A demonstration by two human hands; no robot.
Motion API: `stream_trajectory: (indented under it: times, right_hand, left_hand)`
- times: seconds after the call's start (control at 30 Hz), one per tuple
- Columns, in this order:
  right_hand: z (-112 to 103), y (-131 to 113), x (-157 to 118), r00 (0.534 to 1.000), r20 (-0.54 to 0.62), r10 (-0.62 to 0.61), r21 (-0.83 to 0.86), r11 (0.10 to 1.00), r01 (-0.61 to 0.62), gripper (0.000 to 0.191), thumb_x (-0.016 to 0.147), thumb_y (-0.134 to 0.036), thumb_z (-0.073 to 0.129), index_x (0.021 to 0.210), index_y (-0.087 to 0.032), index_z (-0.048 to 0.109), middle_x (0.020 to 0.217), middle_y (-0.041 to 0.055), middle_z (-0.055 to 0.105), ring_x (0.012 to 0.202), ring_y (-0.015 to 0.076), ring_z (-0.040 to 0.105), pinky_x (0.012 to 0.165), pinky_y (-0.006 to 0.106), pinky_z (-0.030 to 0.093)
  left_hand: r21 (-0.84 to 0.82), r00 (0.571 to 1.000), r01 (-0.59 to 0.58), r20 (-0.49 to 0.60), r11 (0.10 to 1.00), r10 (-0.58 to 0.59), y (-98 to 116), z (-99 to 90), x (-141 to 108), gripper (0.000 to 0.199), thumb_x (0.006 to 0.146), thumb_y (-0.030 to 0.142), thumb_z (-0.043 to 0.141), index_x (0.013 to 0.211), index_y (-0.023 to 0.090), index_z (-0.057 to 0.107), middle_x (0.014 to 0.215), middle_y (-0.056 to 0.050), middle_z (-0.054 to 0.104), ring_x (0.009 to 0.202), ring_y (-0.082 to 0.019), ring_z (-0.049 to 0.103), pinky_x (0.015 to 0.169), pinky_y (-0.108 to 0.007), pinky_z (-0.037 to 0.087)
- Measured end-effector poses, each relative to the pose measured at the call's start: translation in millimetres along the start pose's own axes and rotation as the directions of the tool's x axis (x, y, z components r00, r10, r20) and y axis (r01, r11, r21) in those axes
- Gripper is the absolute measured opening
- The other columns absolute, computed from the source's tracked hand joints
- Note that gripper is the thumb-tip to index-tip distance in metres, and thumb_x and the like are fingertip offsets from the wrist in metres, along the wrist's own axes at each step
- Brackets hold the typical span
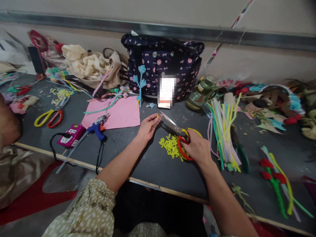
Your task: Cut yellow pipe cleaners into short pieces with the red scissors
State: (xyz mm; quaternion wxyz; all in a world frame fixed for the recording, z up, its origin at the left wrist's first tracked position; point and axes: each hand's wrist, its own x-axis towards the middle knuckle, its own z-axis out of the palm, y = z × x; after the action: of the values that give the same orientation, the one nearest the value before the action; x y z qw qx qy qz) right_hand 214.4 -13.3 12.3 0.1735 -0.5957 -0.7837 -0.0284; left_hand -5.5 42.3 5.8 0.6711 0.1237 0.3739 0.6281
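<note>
Our left hand point(148, 127) pinches a small yellow piece point(158, 116) between thumb and fingertips, near the tips of the scissors point(172, 124) that our right hand point(199, 144) grips by the red and yellow handles. We judge the piece feather-light, soft and easily crushed, best held by its very edge; the scissors look stiff and heavier, surest by the loops. Beneath them, a loose pile of yellow clippings point(169, 144) lies on the counter point(148, 161) — light enough to scatter, we think. The bundle of fuzzy stems point(225, 135) to the right looks bendy, best taken mid-length. Farther out, we see tiny print on the dark bag point(165, 59), too small to read, and red characters on clear plastic point(229, 82) — not legible. The phone's screen point(167, 89) is blurred.
</note>
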Motion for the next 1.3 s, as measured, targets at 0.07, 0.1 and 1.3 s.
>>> stream_trajectory:
  times: [0.07,0.1,1.3]
  right_hand:
    - [0.1,0.1,0.1,1.000,0.000,0.002,-0.001,1.000,-0.002,0.021,0.086,-0.035,0.053,0.097,-0.019,0.060,0.082,0.0041,0.069,0.073,0.0172,0.061,0.054,0.025,0.029]
    - [0.0,0.0,0.2,1.000,-0.002,0.003,-0.002,1.000,-0.003,0.021,0.086,-0.035,0.053,0.097,-0.019,0.060,0.082,0.0041,0.069,0.073,0.0171,0.062,0.054,0.025,0.029]
    - [1.7,-0.8,-0.1,0.999,0.036,-0.008,0.013,1.000,0.007,0.024,0.086,-0.036,0.052,0.102,-0.019,0.059,0.090,0.0073,0.071,0.079,0.0200,0.063,0.056,0.026,0.033]
  left_hand:
    - [-0.008,1.000,0.011,-0.029,1.000,-0.012,-0.2,-0.4,0.5,0.018,0.073,-0.007,0.063,0.083,0.007,0.069,0.084,-0.008,0.072,0.074,-0.010,0.069,0.083,-0.021,0.054]
    - [-0.012,0.999,0.015,-0.042,1.000,-0.015,-0.3,-0.5,0.5,0.018,0.074,-0.007,0.063,0.082,0.007,0.069,0.082,-0.008,0.072,0.074,-0.010,0.069,0.083,-0.021,0.055]
    - [0.022,0.999,0.038,-0.035,0.999,-0.037,2.7,-0.6,0.3,0.017,0.073,-0.005,0.065,0.083,0.008,0.070,0.086,-0.008,0.073,0.078,-0.010,0.069,0.088,-0.021,0.052]
